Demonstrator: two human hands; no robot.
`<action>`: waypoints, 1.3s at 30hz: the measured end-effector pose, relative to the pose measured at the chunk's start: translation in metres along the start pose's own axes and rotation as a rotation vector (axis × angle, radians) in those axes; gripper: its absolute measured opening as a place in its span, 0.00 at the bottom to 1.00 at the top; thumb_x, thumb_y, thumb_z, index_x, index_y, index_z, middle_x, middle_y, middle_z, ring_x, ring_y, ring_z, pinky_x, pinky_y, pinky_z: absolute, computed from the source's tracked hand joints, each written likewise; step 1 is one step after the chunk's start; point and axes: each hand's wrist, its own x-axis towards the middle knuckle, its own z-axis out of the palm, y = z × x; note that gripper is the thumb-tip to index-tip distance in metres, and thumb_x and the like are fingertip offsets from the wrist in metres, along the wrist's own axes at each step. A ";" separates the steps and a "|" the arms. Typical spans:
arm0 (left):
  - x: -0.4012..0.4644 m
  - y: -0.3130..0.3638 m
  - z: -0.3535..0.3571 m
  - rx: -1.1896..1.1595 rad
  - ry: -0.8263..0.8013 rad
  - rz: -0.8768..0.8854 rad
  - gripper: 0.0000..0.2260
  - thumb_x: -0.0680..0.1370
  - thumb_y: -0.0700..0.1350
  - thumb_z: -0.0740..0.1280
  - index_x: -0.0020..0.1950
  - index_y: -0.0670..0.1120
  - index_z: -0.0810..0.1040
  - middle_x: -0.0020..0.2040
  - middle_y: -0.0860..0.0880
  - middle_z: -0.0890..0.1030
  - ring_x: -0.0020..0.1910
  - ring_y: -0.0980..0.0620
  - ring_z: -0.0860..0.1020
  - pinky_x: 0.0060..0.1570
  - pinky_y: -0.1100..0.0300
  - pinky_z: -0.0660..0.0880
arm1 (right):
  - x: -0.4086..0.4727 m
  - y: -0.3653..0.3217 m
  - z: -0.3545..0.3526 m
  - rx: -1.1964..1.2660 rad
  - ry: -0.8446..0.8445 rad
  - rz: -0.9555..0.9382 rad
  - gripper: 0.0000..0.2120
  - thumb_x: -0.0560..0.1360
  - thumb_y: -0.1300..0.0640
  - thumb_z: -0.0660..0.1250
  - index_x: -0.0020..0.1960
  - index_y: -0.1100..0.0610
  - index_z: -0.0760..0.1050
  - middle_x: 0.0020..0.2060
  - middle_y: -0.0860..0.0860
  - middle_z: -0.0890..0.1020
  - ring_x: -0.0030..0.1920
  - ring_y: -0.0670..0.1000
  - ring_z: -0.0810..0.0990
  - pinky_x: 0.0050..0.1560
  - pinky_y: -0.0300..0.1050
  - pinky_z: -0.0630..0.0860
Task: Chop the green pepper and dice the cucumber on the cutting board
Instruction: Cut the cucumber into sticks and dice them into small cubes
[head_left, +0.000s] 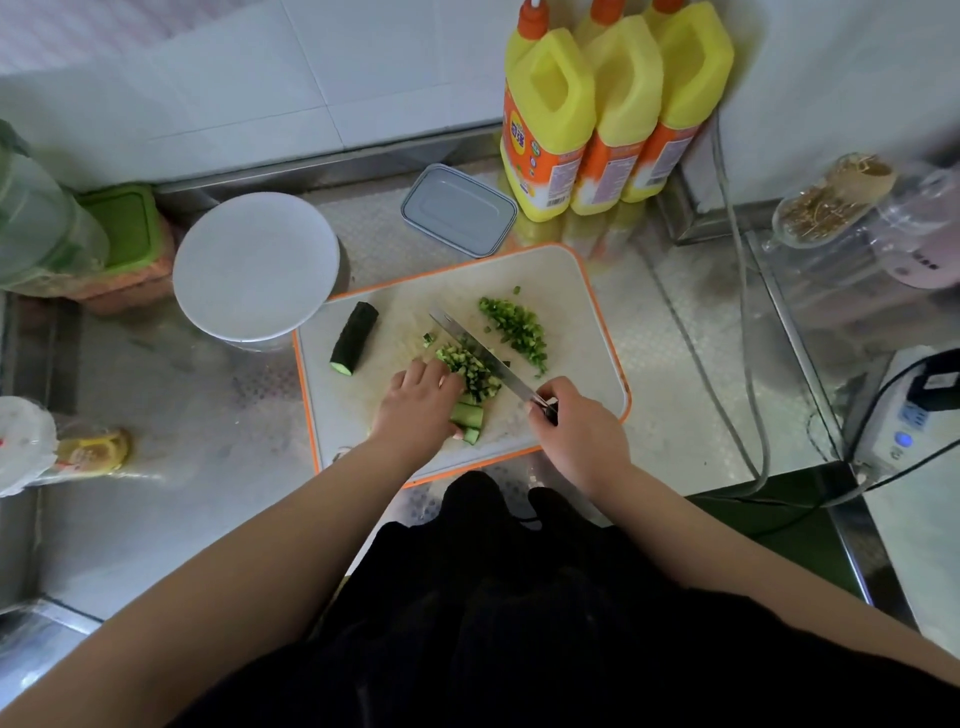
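Right hand (576, 431) grips a knife (478, 356) over diced cucumber (470, 371); left hand (421, 402) curls onto cucumber strips (469, 418) near the cutting board's (587, 332) front edge.

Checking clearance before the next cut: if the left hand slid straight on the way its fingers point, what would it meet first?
Probably the diced cucumber pile, right at the left hand's fingers, then the knife blade just beyond it; depth is hard to judge.

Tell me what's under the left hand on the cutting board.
The left hand holds cucumber strips down on the cutting board; only their ends show. The part beneath the palm is covered.
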 end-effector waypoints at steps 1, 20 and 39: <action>-0.001 -0.001 0.000 0.014 0.008 0.013 0.28 0.69 0.55 0.75 0.65 0.47 0.73 0.63 0.45 0.71 0.63 0.41 0.68 0.63 0.48 0.66 | 0.000 0.001 0.000 0.002 -0.003 0.001 0.10 0.79 0.49 0.59 0.56 0.54 0.71 0.34 0.46 0.76 0.38 0.54 0.80 0.36 0.47 0.74; -0.014 -0.009 0.004 0.083 0.105 0.280 0.18 0.62 0.45 0.79 0.49 0.44 0.81 0.42 0.46 0.79 0.40 0.44 0.76 0.39 0.54 0.76 | -0.002 0.006 0.004 0.011 -0.066 -0.060 0.09 0.80 0.49 0.59 0.55 0.53 0.70 0.32 0.45 0.77 0.35 0.52 0.79 0.34 0.48 0.73; -0.018 -0.086 -0.014 -0.194 -0.042 -0.285 0.13 0.79 0.45 0.66 0.60 0.42 0.71 0.52 0.40 0.76 0.52 0.38 0.74 0.50 0.46 0.73 | 0.001 -0.007 0.007 0.004 -0.066 -0.098 0.10 0.79 0.48 0.60 0.55 0.54 0.71 0.32 0.49 0.79 0.34 0.54 0.78 0.36 0.51 0.75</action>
